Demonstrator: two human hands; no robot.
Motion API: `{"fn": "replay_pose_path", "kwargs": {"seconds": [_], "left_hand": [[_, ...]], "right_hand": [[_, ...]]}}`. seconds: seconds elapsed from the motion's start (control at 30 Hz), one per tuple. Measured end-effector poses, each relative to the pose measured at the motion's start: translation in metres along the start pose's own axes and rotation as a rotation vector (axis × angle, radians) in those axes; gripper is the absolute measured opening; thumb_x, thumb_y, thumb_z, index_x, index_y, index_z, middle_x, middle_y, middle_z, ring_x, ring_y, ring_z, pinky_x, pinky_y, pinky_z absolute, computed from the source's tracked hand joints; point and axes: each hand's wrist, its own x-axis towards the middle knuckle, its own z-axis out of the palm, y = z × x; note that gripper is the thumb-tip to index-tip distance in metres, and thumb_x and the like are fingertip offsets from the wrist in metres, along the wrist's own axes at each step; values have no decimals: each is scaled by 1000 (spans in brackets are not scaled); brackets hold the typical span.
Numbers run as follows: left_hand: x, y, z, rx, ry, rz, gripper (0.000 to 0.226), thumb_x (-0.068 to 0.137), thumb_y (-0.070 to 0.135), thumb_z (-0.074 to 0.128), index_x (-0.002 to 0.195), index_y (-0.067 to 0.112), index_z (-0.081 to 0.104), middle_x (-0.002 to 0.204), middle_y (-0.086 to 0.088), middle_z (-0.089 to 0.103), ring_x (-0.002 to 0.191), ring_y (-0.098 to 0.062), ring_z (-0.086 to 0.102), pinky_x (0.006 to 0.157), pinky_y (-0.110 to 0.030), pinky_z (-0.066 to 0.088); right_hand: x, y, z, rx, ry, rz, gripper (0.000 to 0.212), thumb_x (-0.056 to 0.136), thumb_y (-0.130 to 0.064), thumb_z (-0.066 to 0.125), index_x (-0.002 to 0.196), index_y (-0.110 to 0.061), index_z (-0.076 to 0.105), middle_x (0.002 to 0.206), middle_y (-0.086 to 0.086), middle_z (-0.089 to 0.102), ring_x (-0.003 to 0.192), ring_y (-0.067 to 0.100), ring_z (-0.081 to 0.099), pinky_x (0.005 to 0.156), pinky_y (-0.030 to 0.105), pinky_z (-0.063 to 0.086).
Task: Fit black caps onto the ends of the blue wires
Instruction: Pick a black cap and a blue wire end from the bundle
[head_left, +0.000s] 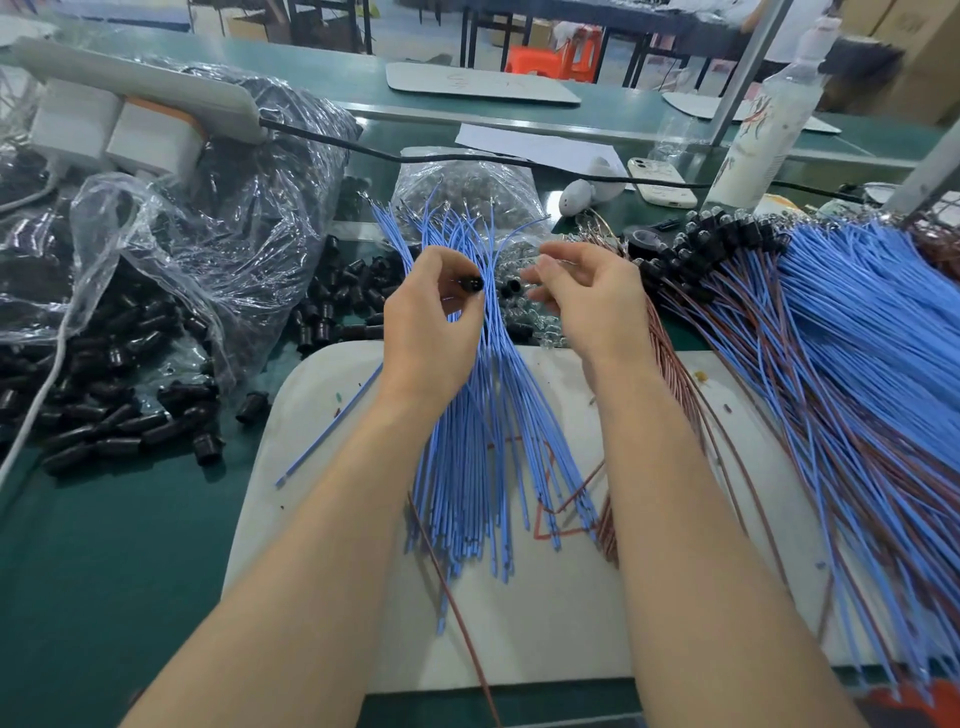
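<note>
- Black cap (471, 284): one piece, pinched between the thumb and fingertips of your left hand (431, 332). The grip is clamped on it, and it is raised over the bundle, probably so a wire end can meet it.
- Blue wires (467, 441): a loose bundle fanned across the white mat (301, 395) beneath both wrists, with the far ends within reach.
- Right hand (592, 301): fingers loosely curled near the cap. It is too blurred to tell whether its grip holds a wire end.
- Loose caps (119, 415): heaped on the counter (104, 571) at left, handy for your left hand.
- Capped wires (717, 249): piled at right, apart from the uncapped bundle.
</note>
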Motion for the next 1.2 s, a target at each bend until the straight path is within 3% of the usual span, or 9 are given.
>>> {"fn": "replay_pose_path", "kwargs": {"seconds": [0.17,0.3,0.47,0.67,0.8,0.9,1.0,1.13,1.2], "left_hand": [[-2,1,0,-16,-33,-11,17,85,-1,58,95,13,58,88,7,63,87,-9,62,87,-25,51],[0,0,-1,-28,-41,-22,16,86,0,60,97,11,58,89,8,62,88,-8,62,86,-23,51],[0,0,-1,-55,-38,-7,15,87,1,59,96,12,57,88,7,62,89,-12,63,83,-20,51],[1,-3,-2,-70,-19,-20,17,89,8,60,93,24,56,87,15,61,80,-6,61,69,-10,45],[0,-3,-4,-71,-3,-31,18,91,14,60,91,32,56,86,12,63,63,-6,57,55,-17,44],[-1,-1,-4,-65,12,-35,19,92,15,59,92,34,55,88,9,65,68,-21,64,63,-30,53],[-1,0,-4,-78,23,-41,15,93,16,57,99,29,56,90,5,64,75,-26,66,67,-28,52],[-1,0,-4,-83,35,-36,14,95,16,54,102,28,55,93,3,65,76,-26,65,62,-25,50],[-1,0,-4,-74,42,-32,13,96,18,54,103,29,53,92,4,65,75,-24,65,60,-23,49]], "right_hand": [[-13,-6,9,318,-155,46,20,95,0,51,100,-15,64,89,6,72,85,15,71,75,22,55],[-14,-7,8,174,-129,-93,9,92,-5,59,98,-11,63,91,4,74,86,15,71,77,27,56],[-15,-7,7,33,-106,-176,13,87,-13,66,87,-25,65,83,-2,69,82,12,66,83,35,55],[-6,8,-5,-252,111,-157,15,87,-8,62,85,-22,58,77,-9,63,69,3,58,71,20,48],[-1,21,-12,-472,84,-76,14,85,-4,58,89,-16,64,88,-1,66,85,14,61,82,29,50],[0,20,-11,-484,-7,-58,29,88,-1,50,105,-17,69,102,-3,68,96,10,62,87,23,49],[0,17,-16,-486,-21,-61,37,90,0,47,110,-22,69,102,-7,66,77,1,59,70,7,44],[0,14,-23,-534,87,-51,27,88,-3,50,98,-18,71,97,0,70,93,14,63,90,30,50],[0,14,-25,-592,86,-18,23,87,-4,53,96,-17,70,96,2,70,94,18,63,88,30,50]]}}
